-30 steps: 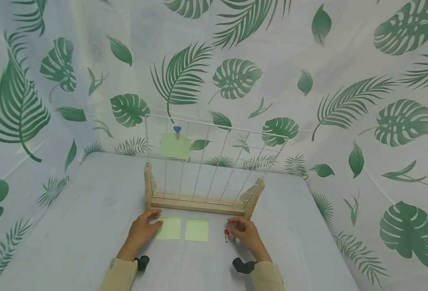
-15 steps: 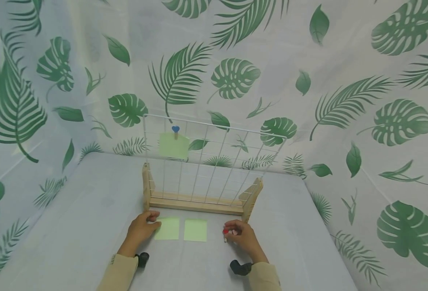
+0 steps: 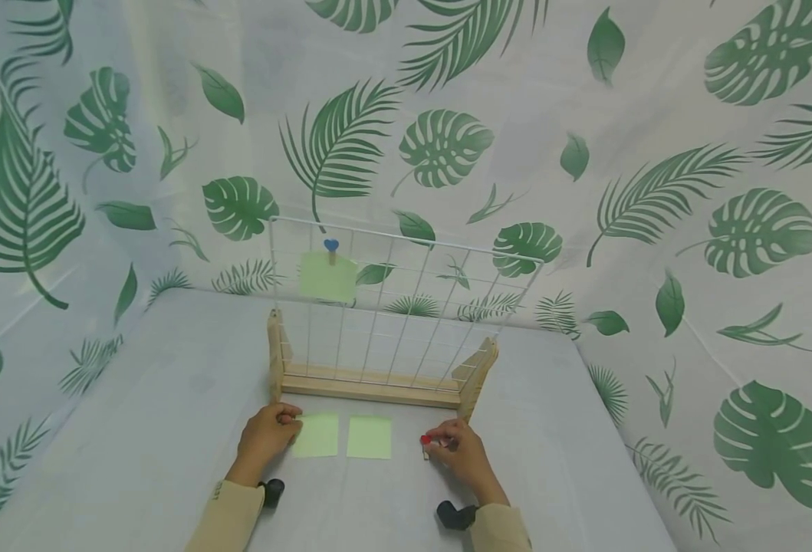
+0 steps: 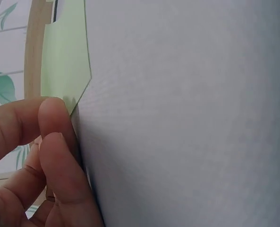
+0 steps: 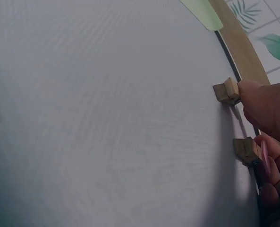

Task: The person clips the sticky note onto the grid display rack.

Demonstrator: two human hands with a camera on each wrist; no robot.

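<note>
My left hand (image 3: pixel 267 438) is at the left edge of a light green sticky note (image 3: pixel 317 435); in the left wrist view its thumb and index finger pinch the corner of that sticky note (image 4: pixel 66 56). A second green sticky note (image 3: pixel 369 437) lies flat just to the right. My right hand (image 3: pixel 462 451) pinches a small wooden clothespin with a red top (image 3: pixel 425 440), seen in the right wrist view as the upper clothespin (image 5: pixel 227 91). Beneath the curled fingers is another clothespin (image 5: pixel 247 151) with a pink top, partly hidden by the hand.
Behind the notes stands a white wire grid (image 3: pixel 406 307) in a wooden base (image 3: pixel 371 389). A blue heart clothespin (image 3: pixel 331 245) holds a green sticky note (image 3: pixel 327 277) at the grid's upper left. A leaf-patterned sheet (image 3: pixel 447 153) rises behind the white table surface (image 3: pixel 192 383).
My right hand has closed its thumb and fingers on the red-topped clothespin. The left hand's fingers have curled in at the sticky note's edge. The notes stay in place.
</note>
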